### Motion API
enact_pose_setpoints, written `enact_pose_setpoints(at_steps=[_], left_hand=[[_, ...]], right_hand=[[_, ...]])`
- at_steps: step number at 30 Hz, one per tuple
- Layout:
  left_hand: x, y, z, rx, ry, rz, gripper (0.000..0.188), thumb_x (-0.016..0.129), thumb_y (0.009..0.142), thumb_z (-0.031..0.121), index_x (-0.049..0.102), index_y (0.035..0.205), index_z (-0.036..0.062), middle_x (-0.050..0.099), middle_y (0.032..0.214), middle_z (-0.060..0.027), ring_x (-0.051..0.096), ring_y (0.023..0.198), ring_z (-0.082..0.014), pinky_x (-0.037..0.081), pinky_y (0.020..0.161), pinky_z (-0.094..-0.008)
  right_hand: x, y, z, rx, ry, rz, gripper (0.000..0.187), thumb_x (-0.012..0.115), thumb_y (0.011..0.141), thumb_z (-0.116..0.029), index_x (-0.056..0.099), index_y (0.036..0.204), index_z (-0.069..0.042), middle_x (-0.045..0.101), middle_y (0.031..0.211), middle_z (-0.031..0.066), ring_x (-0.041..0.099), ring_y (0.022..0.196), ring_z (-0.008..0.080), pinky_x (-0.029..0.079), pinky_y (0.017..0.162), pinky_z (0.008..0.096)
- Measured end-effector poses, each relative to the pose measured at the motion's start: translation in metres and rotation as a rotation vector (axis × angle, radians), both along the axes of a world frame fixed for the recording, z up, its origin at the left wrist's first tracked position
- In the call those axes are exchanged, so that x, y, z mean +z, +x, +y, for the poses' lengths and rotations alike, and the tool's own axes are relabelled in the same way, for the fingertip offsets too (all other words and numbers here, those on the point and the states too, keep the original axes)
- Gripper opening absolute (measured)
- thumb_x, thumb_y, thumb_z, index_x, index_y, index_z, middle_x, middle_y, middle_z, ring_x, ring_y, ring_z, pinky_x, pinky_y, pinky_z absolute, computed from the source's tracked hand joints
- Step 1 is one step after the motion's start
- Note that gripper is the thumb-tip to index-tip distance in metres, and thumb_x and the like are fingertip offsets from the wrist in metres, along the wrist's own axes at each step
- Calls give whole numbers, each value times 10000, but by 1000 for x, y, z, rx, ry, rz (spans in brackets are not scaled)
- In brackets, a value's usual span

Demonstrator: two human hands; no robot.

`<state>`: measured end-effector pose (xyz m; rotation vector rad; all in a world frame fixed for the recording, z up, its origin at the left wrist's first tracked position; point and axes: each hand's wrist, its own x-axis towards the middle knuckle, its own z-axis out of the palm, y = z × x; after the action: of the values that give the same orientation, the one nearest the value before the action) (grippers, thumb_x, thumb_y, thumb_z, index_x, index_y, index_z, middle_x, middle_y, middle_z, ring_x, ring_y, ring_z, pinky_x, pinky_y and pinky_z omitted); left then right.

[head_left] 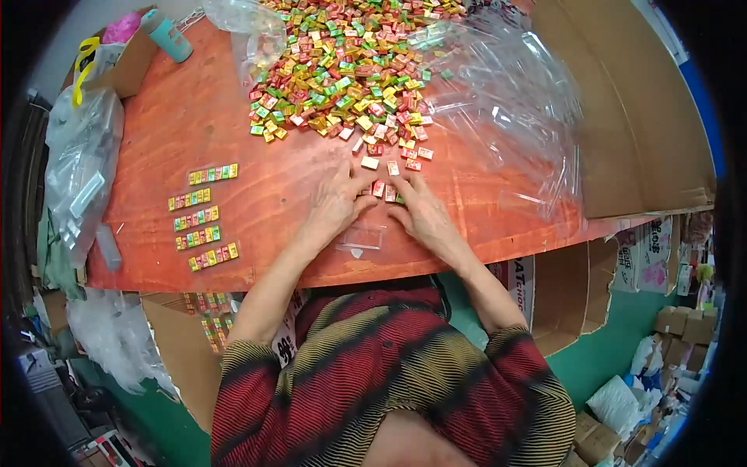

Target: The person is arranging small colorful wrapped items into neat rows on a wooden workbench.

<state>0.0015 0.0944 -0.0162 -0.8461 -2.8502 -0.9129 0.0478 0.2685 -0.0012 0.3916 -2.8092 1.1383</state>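
Between my hands lies a short row of small, brightly coloured boxes (379, 189), red, white and green. At the row's left end my left hand (336, 201) has thumb and fingers closed on it. My right hand (424, 214) curls its thumb and fingers round the right end; the fingers partly cover the boxes. Just beyond the fingertips lie a loose yellowish box (369, 163) and a pale red one (393, 167). A clear plastic case (363, 238) sits on the red table (288, 179) below my hands, close to the near edge.
A big heap of small boxes (334, 78) covers the far middle. Clear plastic cases (506, 117) pile up at right beside a cardboard carton (638, 117). Several filled rows (198, 219) lie at left. A plastic bag (82, 156) and a turquoise bottle (167, 37) are farther left.
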Motion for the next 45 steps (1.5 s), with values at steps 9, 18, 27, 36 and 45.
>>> enact_pose_setpoints(at_steps=[9, 18, 27, 36, 45], left_hand=[[-2, 1, -4, -29, -25, 29, 456, 723, 667, 193, 578, 1096, 145, 502, 909, -91, 536, 849, -277, 449, 717, -377], [2, -1, -24, 16, 92, -119, 460, 700, 676, 92, 534, 1104, 65, 487, 969, -132, 525, 914, -330, 440, 769, -402], [3, -1, -25, 47, 138, -198, 397, 671, 700, 47, 538, 1075, 45, 493, 947, -128, 531, 868, -294, 442, 752, -372], [2, -3, -29, 21, 145, -189, 393, 664, 714, 46, 527, 1082, 39, 481, 942, -127, 529, 856, -292, 440, 755, -366], [1, -5, -31, 45, 120, -195, 316, 628, 732, 23, 547, 1038, 14, 477, 904, -126, 525, 828, -282, 429, 745, -363]], right_hand=[[-7, -8, -2, 96, 20, 36, 344, 592, 783, -94, 510, 1111, -30, 520, 1000, 165, 544, 908, 335, 455, 766, 386], [-7, -41, -1, -135, 99, 135, 230, 612, 778, -131, 567, 984, -38, 545, 900, 123, 584, 786, 301, 479, 641, 378], [-15, -45, -8, -135, 137, 123, 169, 630, 746, -140, 574, 886, -64, 544, 884, 117, 586, 765, 295, 474, 623, 393], [-7, -49, 5, -52, 320, 49, 234, 597, 786, -177, 550, 1000, -94, 533, 855, 118, 579, 778, 310, 467, 629, 411], [-9, -54, 11, 48, 348, 23, 197, 593, 786, -191, 546, 945, -85, 520, 858, 139, 565, 786, 330, 462, 640, 431]])
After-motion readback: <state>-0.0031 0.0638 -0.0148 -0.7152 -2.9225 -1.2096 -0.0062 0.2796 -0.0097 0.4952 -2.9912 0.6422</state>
